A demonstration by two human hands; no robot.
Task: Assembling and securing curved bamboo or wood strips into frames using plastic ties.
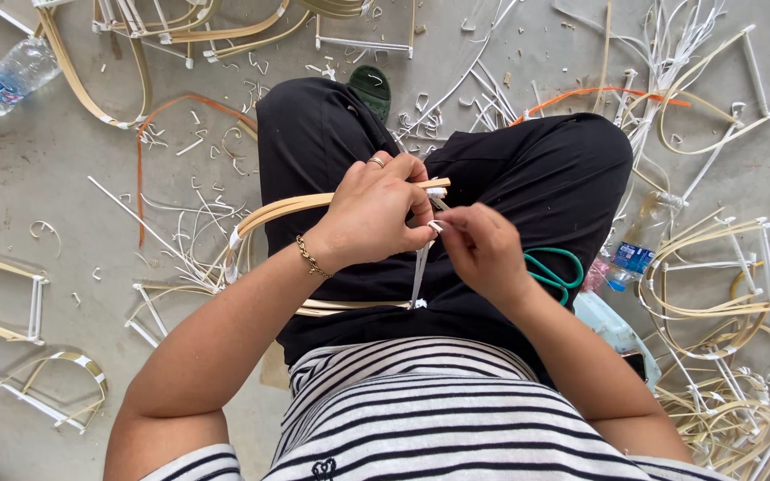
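I sit cross-legged in black trousers with a bent bamboo hoop frame (274,214) across my lap. My left hand (372,214), with a ring and a chain bracelet, grips the frame where its strips end. My right hand (483,251) pinches a thin white plastic strip (420,272) that hangs down from the frame's end over my lap. Both hands meet at the frame's tip, fingers closed.
Green-handled scissors (556,270) lie on my right thigh. Finished bamboo frames (724,267) pile at the right, others (11,298) lie at the left. Two water bottles (12,76) (639,240), a green sandal (372,89), white strip offcuts and an orange strip litter the concrete floor.
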